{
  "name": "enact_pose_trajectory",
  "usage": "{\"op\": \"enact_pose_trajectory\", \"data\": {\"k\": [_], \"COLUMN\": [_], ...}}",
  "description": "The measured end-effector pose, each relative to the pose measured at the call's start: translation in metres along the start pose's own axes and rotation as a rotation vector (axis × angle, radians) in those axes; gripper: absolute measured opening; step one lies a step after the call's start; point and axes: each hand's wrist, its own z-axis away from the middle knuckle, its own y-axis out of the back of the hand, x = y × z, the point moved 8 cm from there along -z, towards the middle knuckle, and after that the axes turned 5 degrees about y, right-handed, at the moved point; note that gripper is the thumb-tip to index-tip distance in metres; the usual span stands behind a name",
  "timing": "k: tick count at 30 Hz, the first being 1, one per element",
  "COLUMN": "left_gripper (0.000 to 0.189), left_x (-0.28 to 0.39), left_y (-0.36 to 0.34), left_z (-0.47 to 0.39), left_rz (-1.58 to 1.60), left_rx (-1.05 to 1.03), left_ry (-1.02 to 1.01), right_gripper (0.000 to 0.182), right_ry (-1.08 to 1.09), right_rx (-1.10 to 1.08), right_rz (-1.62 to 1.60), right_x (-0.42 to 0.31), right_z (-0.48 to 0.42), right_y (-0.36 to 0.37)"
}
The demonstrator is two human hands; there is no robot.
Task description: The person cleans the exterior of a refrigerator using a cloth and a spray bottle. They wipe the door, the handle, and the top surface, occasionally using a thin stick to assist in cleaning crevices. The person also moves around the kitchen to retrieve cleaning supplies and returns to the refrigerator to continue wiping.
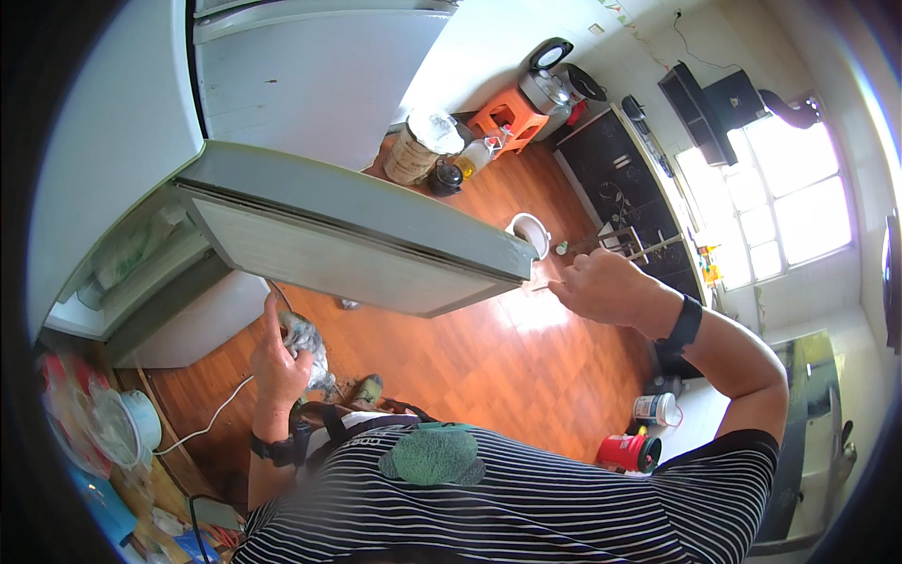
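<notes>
A white refrigerator point(116, 92) stands before me, its lower door point(352, 247) swung open with the pale inner panel facing me. My right hand point(606, 289) is closed around a thin rod-like item point(540, 287), mostly hidden by the fingers, just beyond the door's outer end. Below the door, my left hand point(278, 363) has its index finger pointing up and its thumb apart; the other fingers are hard to make out. A grey-white cloth point(310, 345) shows beside that hand; whether it touches the fingers cannot be told. Bagged food point(130, 247) sits inside the open compartment.
Wood-look floor point(451, 366) stretches below. By the wall are a lidded bin point(416, 148), an oil bottle point(476, 158) and an orange stool point(511, 120) bearing a cooker. Red point(627, 451) and white point(655, 409) buckets stand right. A white cable point(211, 423) crosses the lower left.
</notes>
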Motion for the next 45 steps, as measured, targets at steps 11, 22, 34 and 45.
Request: {"op": "enact_pose_trajectory", "data": {"k": [11,22,34,45], "left_gripper": [0.084,0.083,0.086,0.085], "left_x": [0.007,-0.026,-0.022,-0.022], "left_y": [0.016,0.063,0.071,0.084], "left_z": [-0.003,-0.003,-0.032,-0.050], "left_rz": [-0.050,0.016,-0.043,-0.051], "left_rx": [-0.038,-0.048,-0.118,-0.096], "left_ry": [-0.086,0.095,0.015,-0.092], "right_gripper": [0.031,0.019,0.024,0.018], "right_ry": [-0.565,-0.792,-1.232,-1.067], "right_rx": [0.481,0.740,1.106,0.802], "right_rz": [-0.583,-2.107,-2.370,-1.929], "right_x": [-0.021,-0.083,-0.116,-0.110], "right_z": [-0.003,-0.117,-0.090,-0.169], "right_y": [0.031,-0.014,-0.050,0.001]}}
